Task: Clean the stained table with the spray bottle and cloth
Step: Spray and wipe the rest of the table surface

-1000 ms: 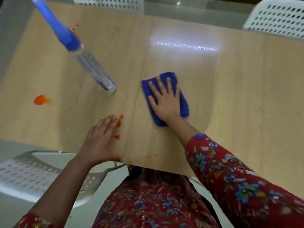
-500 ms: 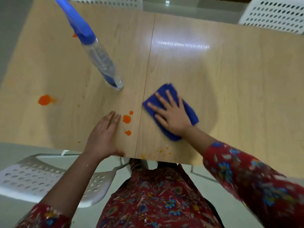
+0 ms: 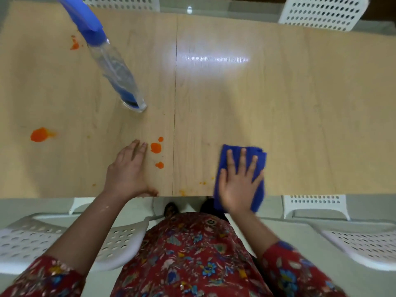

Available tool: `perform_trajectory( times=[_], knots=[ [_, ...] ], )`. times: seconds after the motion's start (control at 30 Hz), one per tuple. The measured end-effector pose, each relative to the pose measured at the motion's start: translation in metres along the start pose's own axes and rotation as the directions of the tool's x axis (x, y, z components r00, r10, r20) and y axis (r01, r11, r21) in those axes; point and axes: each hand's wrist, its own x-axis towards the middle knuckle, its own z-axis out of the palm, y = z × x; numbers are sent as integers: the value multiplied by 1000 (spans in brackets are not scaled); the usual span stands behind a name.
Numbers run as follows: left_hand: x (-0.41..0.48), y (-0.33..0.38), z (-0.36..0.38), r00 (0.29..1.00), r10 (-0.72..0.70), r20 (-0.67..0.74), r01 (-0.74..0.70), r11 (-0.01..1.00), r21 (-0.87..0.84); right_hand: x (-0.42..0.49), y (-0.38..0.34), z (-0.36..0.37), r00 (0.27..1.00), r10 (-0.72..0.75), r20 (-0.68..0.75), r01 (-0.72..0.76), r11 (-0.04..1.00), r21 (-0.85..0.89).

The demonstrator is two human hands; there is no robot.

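At the near edge of the worktop (image 3: 300, 103), the right hand (image 3: 237, 185) lies flat with fingers spread, pressing the blue cloth (image 3: 260, 156), which already hangs partly over that edge. Left hand (image 3: 126, 170) is flat too, holding nothing, fingertips just beside the orange drops (image 3: 156, 147).

My worry: one more pull toward the body and the cloth slides right off. Wiping the drops dry would probably just smear them, and a wide sweep could knock the spray bottle (image 3: 113, 67) standing left of the centre seam.

Count: one cloth, one bottle, two hands. Stains: three drops by the left hand, one big blob (image 3: 39, 135) toward the left edge, one splatter (image 3: 74, 46) near the far left corner, plus a few specks (image 3: 202, 183) along the near edge.
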Motion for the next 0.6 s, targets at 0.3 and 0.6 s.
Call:
perform_trajectory(
  times=[0.3,0.6],
  knots=[
    [-2,-3,-2,1000,21,17,-22,1000,21,35,-38,10,986,-160,46,161,987,-26],
    [-1,-3,2,1000,4,-7,-4,1000,-19,-20,-103,21,979,-197,59,197,980,-3]
  ],
)
